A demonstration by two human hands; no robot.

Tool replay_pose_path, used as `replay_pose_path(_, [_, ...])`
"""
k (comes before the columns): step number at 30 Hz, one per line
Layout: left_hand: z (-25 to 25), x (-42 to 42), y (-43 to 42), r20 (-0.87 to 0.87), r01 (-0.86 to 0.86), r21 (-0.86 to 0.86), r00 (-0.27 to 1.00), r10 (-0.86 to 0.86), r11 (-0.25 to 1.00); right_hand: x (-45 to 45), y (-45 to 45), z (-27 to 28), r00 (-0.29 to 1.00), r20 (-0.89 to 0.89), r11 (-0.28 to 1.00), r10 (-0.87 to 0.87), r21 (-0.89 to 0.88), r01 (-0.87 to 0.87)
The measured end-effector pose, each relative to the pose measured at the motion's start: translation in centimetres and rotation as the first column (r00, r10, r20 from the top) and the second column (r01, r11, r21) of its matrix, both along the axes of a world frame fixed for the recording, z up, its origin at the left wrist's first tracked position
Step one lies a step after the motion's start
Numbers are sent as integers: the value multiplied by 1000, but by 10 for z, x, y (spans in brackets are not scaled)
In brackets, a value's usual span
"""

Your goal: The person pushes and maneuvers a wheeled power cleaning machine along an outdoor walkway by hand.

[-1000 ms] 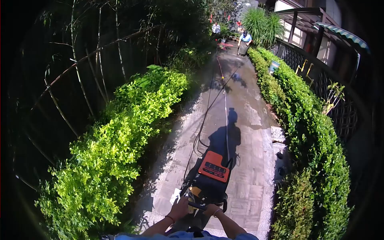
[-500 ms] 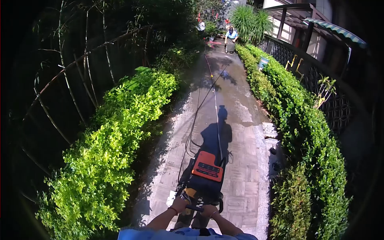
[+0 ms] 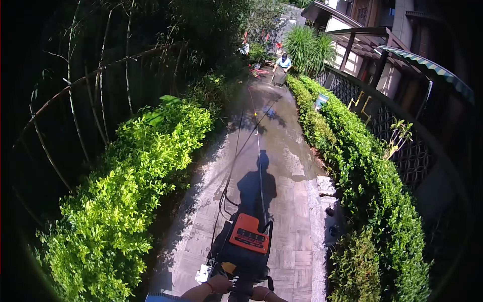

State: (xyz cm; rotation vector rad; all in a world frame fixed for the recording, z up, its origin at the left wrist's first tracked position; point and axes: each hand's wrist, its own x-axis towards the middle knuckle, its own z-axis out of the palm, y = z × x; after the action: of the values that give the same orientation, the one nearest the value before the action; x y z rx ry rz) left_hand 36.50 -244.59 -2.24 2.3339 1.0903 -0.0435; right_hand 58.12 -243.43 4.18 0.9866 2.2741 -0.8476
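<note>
A black machine with an orange top panel (image 3: 249,233) stands on the paved path just ahead of me. My left hand (image 3: 220,284) is closed round the left part of its dark handle, near the bottom edge. On the right part of the same handle my right hand (image 3: 260,293) is wrapped, partly cut off by the frame. A white crumpled item (image 3: 203,273) is at the machine's left side, beside my left hand. From the machine a thin pale hose (image 3: 260,176) runs forward up the path, and a dark cable (image 3: 227,183) lies left of it.
Leafy hedges line the path on the left (image 3: 121,201) and right (image 3: 375,186). Far ahead, a person (image 3: 283,63) in a light blue top bends over the wet pavement (image 3: 271,110). Another person (image 3: 244,48) is farther left. A bucket (image 3: 321,100) stands at the right hedge.
The view has tilted up and shifted, so the machine and both hands appear lower and farther left. Both hands keep hold of the handle. The distant person's posture has changed slightly.
</note>
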Motion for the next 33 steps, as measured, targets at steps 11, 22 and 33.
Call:
replay_pose_path(11, [19, -1, -5, 98, -110, 44, 990, 105, 993, 19, 5, -59, 997, 5, 997, -72, -42, 72])
replay_pose_path(22, [18, -2, -5, 168, -82, 213, 985, 46, 974, 21, 2, -59, 993, -33, 993, -114, -24, 114])
replay_pose_path(33, [-1, -2, -7, 177, -98, 179, 982, 66, 979, 22, 3, -59, 993, -51, 993, -108, -55, 105])
